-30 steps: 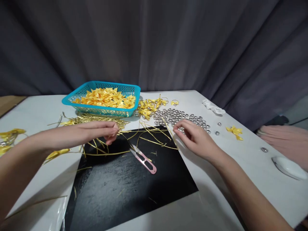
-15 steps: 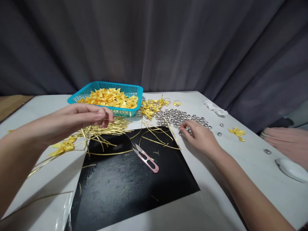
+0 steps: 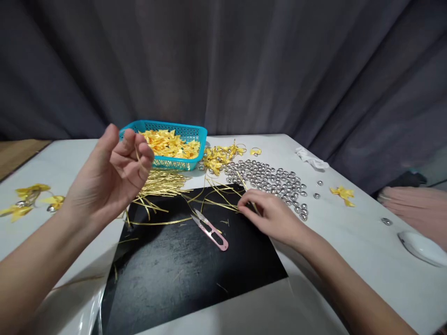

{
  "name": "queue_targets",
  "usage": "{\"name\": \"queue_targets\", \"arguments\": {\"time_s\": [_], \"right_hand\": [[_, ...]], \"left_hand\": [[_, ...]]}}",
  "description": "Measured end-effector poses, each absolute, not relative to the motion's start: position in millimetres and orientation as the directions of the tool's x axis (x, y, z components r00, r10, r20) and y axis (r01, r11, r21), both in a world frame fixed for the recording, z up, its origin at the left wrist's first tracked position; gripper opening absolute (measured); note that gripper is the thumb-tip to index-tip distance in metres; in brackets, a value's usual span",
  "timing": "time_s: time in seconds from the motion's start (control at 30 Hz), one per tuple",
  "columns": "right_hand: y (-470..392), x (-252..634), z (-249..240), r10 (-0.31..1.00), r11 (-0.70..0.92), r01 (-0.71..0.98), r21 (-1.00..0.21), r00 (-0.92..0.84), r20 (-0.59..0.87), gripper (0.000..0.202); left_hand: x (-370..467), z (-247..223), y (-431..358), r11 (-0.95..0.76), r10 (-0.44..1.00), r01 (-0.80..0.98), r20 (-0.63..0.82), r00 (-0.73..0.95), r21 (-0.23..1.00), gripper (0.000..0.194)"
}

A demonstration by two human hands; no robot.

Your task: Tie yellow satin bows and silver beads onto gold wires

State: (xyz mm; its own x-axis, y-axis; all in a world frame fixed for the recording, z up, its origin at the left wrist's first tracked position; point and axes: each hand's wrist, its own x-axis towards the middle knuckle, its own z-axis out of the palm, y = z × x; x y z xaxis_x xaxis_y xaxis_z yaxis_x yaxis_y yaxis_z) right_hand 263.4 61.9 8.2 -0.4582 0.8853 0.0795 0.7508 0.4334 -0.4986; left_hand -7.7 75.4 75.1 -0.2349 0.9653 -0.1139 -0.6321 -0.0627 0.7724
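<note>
Some yellow satin bows seem beaded at twelve o'clock, more remain in the turquoise plastic basket at eleven; half-open left hand bears thin golden cord, curled right hand's hold unclear.

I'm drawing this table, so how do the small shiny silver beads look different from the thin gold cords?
The small shiny silver beads are rounded, while the thin gold cords are long and stringlike. The beads spread in a loose patch; many cords lie together in a bundle. Both shine like metal.
</note>
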Motion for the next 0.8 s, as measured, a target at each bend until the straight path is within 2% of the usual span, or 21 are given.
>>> {"name": "queue_targets", "arguments": {"time_s": [0.07,0.17,0.27,0.37,0.47,0.63,0.8], "right_hand": [[51,252,9,0.846,0.468,0.667,-0.58,-0.528,0.074,0.016],[35,237,8,0.763,0.508,0.572,-0.644,-0.646,0.028,0.015],[27,231,5,0.786,0.496,0.536,-0.683,-0.611,0.092,0.014],[26,230,4,0.852,0.467,0.484,-0.74,-0.47,0.23,0.017],[26,230,5,0.875,0.458,0.426,-0.78,-0.369,0.312,0.023],[23,228,6,0.856,0.497,0.349,-0.794,-0.346,0.384,0.027],[23,227,3,0.784,0.618,0.341,-0.708,-0.335,0.523,0.006]], "left_hand": [[-7,73,75,-0.104,0.963,-0.619,-0.076,-0.258,0.778,0.031],[-3,63,70,-0.115,0.979,-0.434,0.029,-0.2,0.894,0.006],[4,50,60,0.007,1.0,-0.197,-0.006,0.005,0.98,0.013],[13,41,51,0.133,0.963,-0.058,-0.116,0.243,0.989,0.013],[19,38,47,0.238,0.91,-0.018,-0.217,0.355,0.971,0.019],[23,34,46,0.306,0.863,0.002,-0.278,0.421,0.952,0.024],[23,32,43,0.355,0.806,0.008,-0.31,0.503,0.935,0.017]]}}
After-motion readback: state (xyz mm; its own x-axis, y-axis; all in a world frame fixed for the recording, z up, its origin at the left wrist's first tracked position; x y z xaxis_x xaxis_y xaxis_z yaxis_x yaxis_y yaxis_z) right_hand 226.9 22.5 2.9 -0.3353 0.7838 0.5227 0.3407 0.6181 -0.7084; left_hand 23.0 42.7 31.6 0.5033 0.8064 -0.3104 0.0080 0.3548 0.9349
